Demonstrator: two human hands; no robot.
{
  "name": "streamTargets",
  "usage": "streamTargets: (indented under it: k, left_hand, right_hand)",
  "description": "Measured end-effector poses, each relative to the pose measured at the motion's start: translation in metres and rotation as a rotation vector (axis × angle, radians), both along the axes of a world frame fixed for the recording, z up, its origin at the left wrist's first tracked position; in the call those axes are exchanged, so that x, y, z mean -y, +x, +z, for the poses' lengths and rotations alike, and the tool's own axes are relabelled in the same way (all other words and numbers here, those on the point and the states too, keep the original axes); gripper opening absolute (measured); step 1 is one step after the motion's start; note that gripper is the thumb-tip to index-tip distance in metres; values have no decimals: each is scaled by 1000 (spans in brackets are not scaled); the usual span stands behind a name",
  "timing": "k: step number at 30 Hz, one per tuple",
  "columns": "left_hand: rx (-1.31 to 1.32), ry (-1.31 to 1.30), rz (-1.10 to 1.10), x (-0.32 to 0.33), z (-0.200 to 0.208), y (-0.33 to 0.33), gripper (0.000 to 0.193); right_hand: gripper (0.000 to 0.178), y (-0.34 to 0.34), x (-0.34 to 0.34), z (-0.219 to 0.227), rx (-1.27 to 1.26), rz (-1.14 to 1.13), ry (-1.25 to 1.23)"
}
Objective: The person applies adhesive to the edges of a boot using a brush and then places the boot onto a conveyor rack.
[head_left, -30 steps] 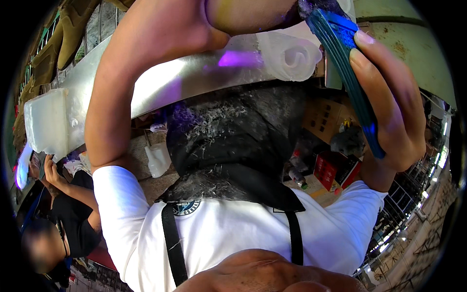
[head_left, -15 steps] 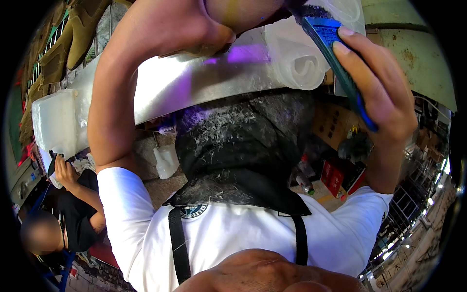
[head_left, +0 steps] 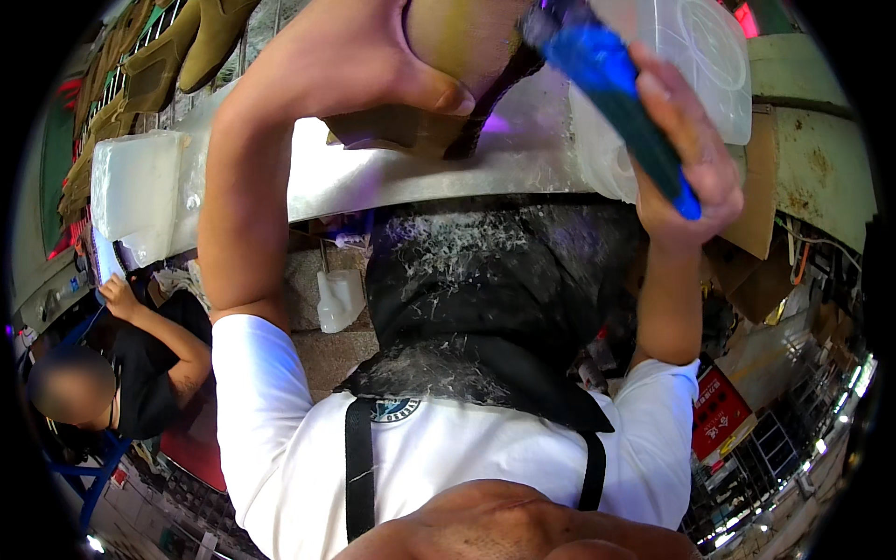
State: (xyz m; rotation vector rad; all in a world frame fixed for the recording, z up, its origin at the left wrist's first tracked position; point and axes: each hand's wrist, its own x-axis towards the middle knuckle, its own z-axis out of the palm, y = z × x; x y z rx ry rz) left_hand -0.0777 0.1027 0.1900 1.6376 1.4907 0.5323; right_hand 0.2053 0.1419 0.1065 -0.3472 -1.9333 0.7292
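My left hand [head_left: 383,70] is closed around a tan-brown boot [head_left: 471,42] at the top of the picture, its thumb pressed on the side. A dark, wet-looking band runs along the boot's edge, and part of the boot is cut off by the frame. My right hand [head_left: 695,154] grips a brush with a blue and dark green handle [head_left: 621,103]. The brush's dark bristle end meets or almost meets the dark edge of the boot; blur hides whether they touch. Below the boot lies a shiny metal worktop [head_left: 373,177].
Translucent plastic tubs stand on the right [head_left: 705,70] and left [head_left: 135,191] of the worktop. Several brown boots [head_left: 159,65] hang on a rack at upper left. Another person [head_left: 154,364] works at left. A white bottle [head_left: 341,303] is below the worktop; a red box [head_left: 719,406] lies low right.
My right hand has swung the brush left and inward, its head now at the boot's edge. The boot has come lower into view, and the whole view has shifted slightly.
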Motion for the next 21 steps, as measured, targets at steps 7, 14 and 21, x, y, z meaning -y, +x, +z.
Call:
streamTargets:
  k: [7,14,21]
  left_hand:
    - [39,-75,28,-1,3,-3,90]
    - [34,-134,98,6,10,4,92]
    - [8,-136,102,3,13,5,93]
  right_hand:
    - [40,23,-9,54,297,-8,75]
    - [38,13,-34,104,419,36,311]
    - [36,15,-36,106,544,165,446]
